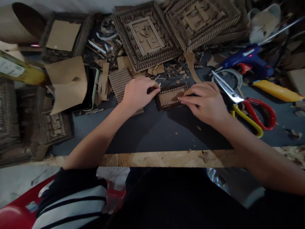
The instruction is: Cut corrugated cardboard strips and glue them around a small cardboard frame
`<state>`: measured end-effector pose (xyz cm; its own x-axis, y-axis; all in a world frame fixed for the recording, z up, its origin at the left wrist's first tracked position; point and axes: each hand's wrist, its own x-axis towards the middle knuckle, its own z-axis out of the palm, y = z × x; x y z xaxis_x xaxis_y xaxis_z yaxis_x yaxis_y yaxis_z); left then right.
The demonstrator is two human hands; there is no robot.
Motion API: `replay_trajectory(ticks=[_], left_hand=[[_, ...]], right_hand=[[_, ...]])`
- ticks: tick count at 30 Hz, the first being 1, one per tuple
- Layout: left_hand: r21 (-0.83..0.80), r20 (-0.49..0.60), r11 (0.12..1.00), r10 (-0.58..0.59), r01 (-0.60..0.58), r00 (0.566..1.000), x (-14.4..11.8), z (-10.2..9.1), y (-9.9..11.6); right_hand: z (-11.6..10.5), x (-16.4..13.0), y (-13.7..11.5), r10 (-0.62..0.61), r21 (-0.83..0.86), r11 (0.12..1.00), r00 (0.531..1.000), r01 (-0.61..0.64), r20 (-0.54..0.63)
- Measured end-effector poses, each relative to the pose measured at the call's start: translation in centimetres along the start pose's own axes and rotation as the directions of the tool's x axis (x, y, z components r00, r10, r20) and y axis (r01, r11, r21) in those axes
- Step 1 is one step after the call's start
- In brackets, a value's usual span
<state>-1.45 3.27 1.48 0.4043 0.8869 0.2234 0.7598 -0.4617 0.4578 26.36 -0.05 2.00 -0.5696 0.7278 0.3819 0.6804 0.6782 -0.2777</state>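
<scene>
At the far left a stack of dark corrugated frames (14, 121) lay near the table's near edge, and beyond it a yellow bottle (23, 71) lay on its side. Right of those, loose brown cardboard sheets (68, 82) covered part of a dark tablet-like slab (91, 87). A ribbed cardboard strip (120, 81) sat just left of the left hand (138, 93).

That hand rested palm down on the dark mat (152, 130), its fingers curled and pinched against the left end of a small rectangular cardboard frame (171, 97); whether it held a scrap between the fingertips could not be told. The small frame lay flat on the mat between both hands, in the middle of the table. The right hand (207, 101) lay over the frame's right end, fingers extended and pressed on its rim, with a small cardboard piece (188, 92) pinched under the thumb.

Beyond the hands, two large finished frames (146, 35) lay among cuttings. Just right of the right hand lay scissors (247, 108) with red and yellow handles, blades parted. Farther off were a blue glue gun (247, 60) and a yellow comb-like tool (277, 90). A pale wooden edge (166, 159) ran along the near side.
</scene>
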Motion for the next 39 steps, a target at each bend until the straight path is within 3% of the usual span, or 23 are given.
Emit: replay_trajectory(ticks=[6,9,12,15,20,25,31,39], left_hand=[[0.081,-0.069,0.994,0.085,-0.079,0.994,-0.6,0.8,0.1],[0.095,-0.078,0.995,0.026,-0.018,0.997,-0.5,0.3,-0.3],[0.132,-0.164,0.989,-0.051,0.073,0.985,-0.4,-0.5,-0.4],[0.174,-0.231,0.985,0.039,0.002,0.972,-1.1,-0.9,1.1],[0.099,-0.054,0.965,0.247,-0.241,0.967,-3.3,-0.3,4.2],[0.061,0.036,0.928,0.367,-0.369,0.929,-3.6,0.5,3.4],[0.077,0.023,0.933,0.350,-0.350,0.937,-3.5,0.6,3.1],[0.094,-0.003,0.936,0.341,-0.339,0.940,-3.6,1.3,3.3]], right_hand=[[-0.1,0.0,0.2,0.017,-0.029,0.999,1.000,-0.016,0.017],[-0.3,0.0,0.5,0.022,-0.037,0.999,1.000,-0.022,0.006],[-0.8,0.1,0.9,0.021,-0.028,0.999,0.999,-0.020,0.031],[-1.3,0.2,1.3,0.002,-0.027,1.000,0.997,0.000,0.075],[-1.4,0.2,1.6,-0.006,-0.017,1.000,0.994,0.007,0.111],[-1.0,0.1,1.3,-0.009,0.019,1.000,0.989,0.007,0.147],[-0.7,0.1,0.8,-0.004,0.029,1.000,0.989,0.000,0.147],[-0.3,0.0,0.5,0.044,-0.007,0.999,0.999,-0.044,0.017]])
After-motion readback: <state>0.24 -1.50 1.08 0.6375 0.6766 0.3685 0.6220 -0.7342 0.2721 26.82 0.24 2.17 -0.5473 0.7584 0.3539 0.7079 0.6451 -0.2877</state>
